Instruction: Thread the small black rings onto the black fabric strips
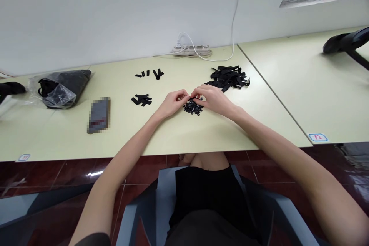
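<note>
My left hand (174, 102) and my right hand (212, 98) meet fingertip to fingertip just above a heap of small black ring-shaped parts (193, 108). Both are closed in a pinch. Something small and dark shows between the fingers, but its kind is too small and too covered to tell. Behind my right hand lies a big pile of black fabric strips (230, 77). Left of my left hand is a small cluster of short black strips (142, 100). Farther back rest a few more black strips (158, 73) and several separate short pieces (143, 73).
A blurred dark box-like object (98, 116) lies left on the pale table (173, 134). Beyond it is a clear plastic bag with black material (63, 88). A power strip (191, 50) with a white cable (236, 4) sits against the wall. Black stands reach in at both sides.
</note>
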Demonstrator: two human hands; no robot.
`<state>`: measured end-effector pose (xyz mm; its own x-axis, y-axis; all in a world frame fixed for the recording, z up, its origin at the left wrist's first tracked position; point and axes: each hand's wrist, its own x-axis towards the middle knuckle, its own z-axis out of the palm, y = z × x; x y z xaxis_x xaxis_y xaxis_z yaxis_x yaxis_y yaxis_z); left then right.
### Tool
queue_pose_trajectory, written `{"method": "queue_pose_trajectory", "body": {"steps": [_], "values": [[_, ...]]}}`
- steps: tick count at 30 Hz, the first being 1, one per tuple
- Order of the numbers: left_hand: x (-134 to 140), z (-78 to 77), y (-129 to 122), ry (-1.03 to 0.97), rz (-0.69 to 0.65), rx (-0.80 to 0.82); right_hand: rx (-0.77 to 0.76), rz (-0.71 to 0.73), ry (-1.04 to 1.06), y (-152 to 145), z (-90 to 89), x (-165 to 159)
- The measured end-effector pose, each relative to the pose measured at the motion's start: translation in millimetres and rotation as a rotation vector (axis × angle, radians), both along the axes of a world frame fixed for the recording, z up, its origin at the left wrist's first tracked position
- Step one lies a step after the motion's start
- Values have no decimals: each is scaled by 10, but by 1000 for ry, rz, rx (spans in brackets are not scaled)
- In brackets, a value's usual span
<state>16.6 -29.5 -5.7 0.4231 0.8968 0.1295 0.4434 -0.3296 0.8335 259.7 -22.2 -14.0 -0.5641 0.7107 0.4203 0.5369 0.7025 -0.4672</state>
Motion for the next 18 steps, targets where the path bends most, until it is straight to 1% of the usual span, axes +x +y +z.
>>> {"method": "queue_pose_trajectory", "body": {"steps": [18], "values": [[0, 15, -2, 34, 18, 13, 2, 21, -15, -4, 20, 2]]}}
